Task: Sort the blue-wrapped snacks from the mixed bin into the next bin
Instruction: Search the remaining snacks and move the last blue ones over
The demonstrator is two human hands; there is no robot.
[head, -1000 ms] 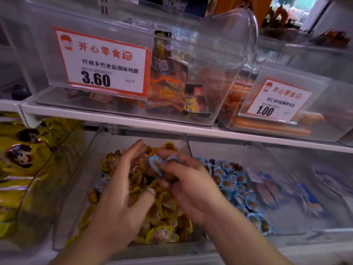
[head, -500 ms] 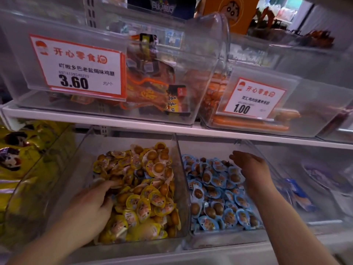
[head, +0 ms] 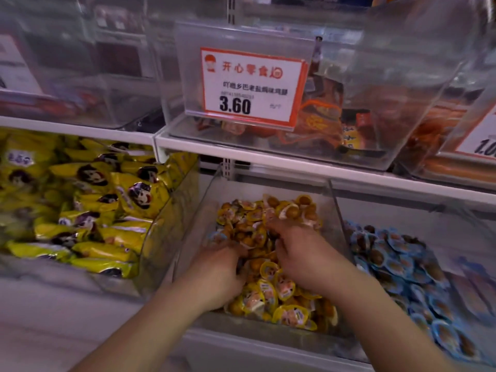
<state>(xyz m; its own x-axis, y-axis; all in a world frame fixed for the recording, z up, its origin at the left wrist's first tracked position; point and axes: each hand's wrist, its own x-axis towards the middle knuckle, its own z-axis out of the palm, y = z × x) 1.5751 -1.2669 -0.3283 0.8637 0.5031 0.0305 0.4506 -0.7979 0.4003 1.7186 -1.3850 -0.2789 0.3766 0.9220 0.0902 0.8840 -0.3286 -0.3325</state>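
The mixed bin (head: pixel 200 224) is a clear tub heaped with yellow-wrapped snacks (head: pixel 279 291). One blue-wrapped snack (head: pixel 216 236) shows at the pile's left edge, just beyond my left hand. My left hand (head: pixel 218 275) is dug into the left of the pile, its fingertips buried among the wrappers. My right hand (head: pixel 300 255) lies on the middle of the pile, with its fingers stretched forward and nothing visibly held. The neighbouring bin (head: pixel 389 208) on the right holds several blue-wrapped snacks (head: pixel 397 264).
A bin of large yellow packets (head: pixel 88 205) stands to the left. Just above the bins runs a white shelf (head: pixel 295 163). It carries clear tubs and a 3.60 price tag (head: pixel 252 85), so headroom is low.
My right hand carried a blue-wrapped snack over to the right bin, left it there, and has come back into the mixed bin. My left hand stayed in the pile. The view swung left.
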